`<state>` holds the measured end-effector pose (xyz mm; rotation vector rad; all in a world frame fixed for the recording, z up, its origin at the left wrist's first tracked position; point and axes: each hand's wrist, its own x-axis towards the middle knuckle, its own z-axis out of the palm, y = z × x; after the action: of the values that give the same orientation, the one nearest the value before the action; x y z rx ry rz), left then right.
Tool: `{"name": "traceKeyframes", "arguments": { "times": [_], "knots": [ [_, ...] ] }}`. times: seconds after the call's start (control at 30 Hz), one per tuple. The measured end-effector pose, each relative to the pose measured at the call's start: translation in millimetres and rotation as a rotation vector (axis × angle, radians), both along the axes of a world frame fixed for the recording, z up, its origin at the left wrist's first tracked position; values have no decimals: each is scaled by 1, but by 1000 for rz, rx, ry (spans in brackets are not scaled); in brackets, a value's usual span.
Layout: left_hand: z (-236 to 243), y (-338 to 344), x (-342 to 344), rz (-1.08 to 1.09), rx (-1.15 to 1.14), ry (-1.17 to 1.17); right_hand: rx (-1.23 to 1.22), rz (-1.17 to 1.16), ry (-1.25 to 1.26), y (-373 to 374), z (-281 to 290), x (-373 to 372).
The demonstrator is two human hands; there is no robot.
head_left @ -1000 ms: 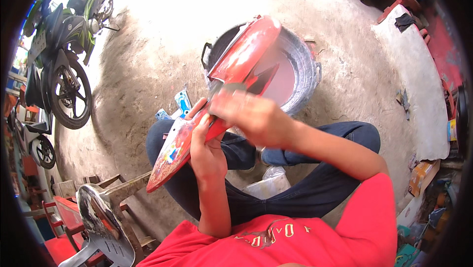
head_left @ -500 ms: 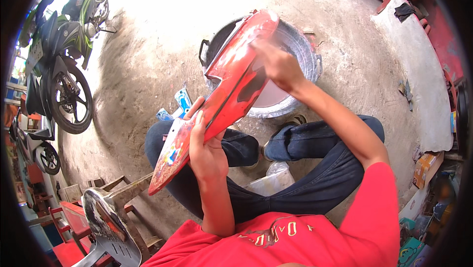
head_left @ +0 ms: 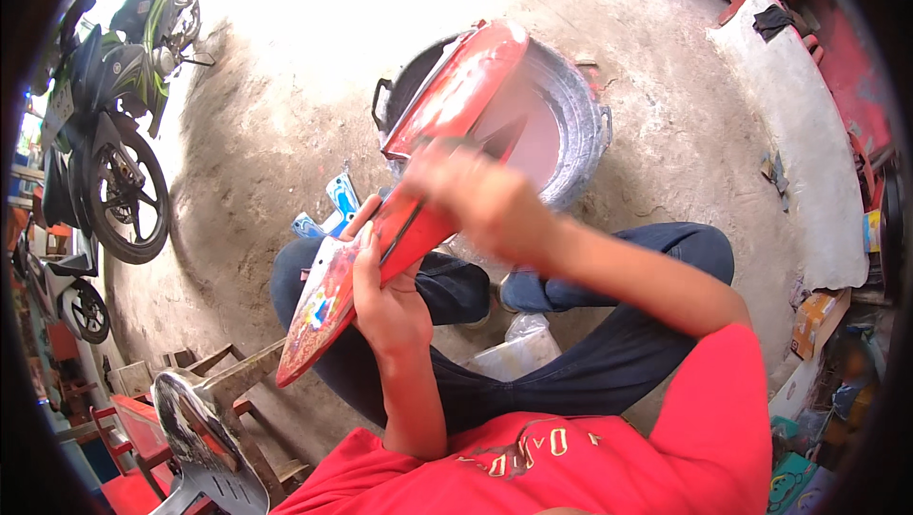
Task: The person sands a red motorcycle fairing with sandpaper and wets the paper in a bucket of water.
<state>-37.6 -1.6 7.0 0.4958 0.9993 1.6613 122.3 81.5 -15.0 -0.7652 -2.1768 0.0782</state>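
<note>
Left grip (head_left: 388,301) pinches a red panel (head_left: 461,87), right grip (head_left: 485,199) too blurred to tell, shirt (head_left: 618,477) bearing gold lettering (head_left: 558,441).

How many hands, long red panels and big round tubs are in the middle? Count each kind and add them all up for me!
Hands: 2 (left hand, right hand)
Long red panel: 1
Big round tub: 1
Total: 4
</note>
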Motion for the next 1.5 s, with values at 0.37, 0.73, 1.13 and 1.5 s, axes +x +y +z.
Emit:
{"name": "traceKeyframes", "arguments": {
  "times": [0.37,0.73,1.13,1.5],
  "knots": [
    [2,1,6,6,-2,-17,-35,51,53,6,-2,3],
    [2,1,4,13,8,-22,-39,27,81,-4,-5,0],
    [3,1,6,-32,0,-7,-43,82,89,-12,10,-1],
    [2,1,3,2,-7,-23,-74,68,37,-9,8,7]
  ]
}}
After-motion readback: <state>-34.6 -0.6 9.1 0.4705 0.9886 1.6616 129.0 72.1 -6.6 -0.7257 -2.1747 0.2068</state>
